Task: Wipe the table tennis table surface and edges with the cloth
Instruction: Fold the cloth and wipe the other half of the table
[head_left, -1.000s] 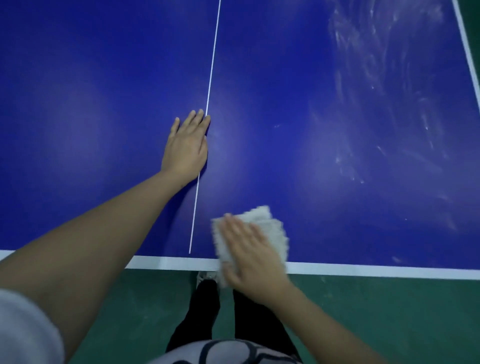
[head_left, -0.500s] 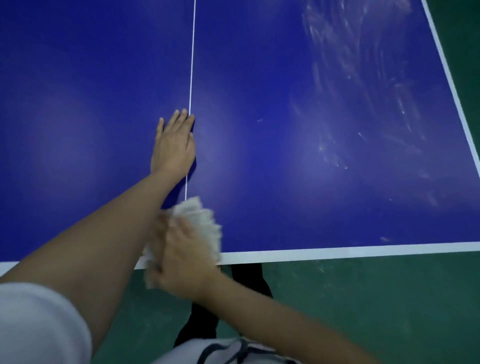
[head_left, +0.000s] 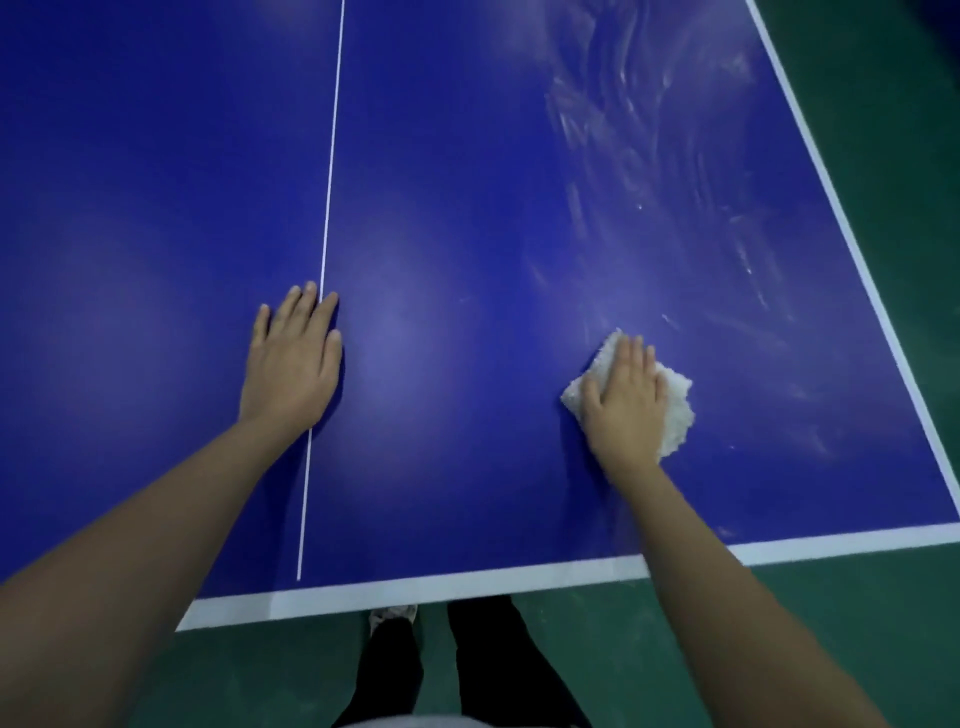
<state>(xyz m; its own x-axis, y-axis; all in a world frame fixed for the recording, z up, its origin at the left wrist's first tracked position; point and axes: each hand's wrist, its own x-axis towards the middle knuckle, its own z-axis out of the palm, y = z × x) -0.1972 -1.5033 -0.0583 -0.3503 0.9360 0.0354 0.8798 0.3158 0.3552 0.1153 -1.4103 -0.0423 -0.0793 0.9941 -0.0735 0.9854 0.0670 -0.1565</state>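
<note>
L hand (head_left: 293, 358) flat on the table (head_left: 467, 208), fingers straight & close together by the white centre line (head_left: 327, 208). Holds nothing, prob. a brace for leaning in. R hand (head_left: 626, 400) lies palm-down on the cloth (head_left: 675, 400), fingers (head_left: 631, 353) stretched out, pressing not gripping, likely so the whole pad rubs. Cloth sits under palm & fingers, fluffy edge poking out rightward. It's on the table's right half, near the streaky smears (head_left: 623, 130).

Left hand (head_left: 291, 358) lies palm down, fingers straight, across the centre line (head_left: 328, 208). Right hand (head_left: 623, 402), fingers extended, presses down well right of it.
</note>
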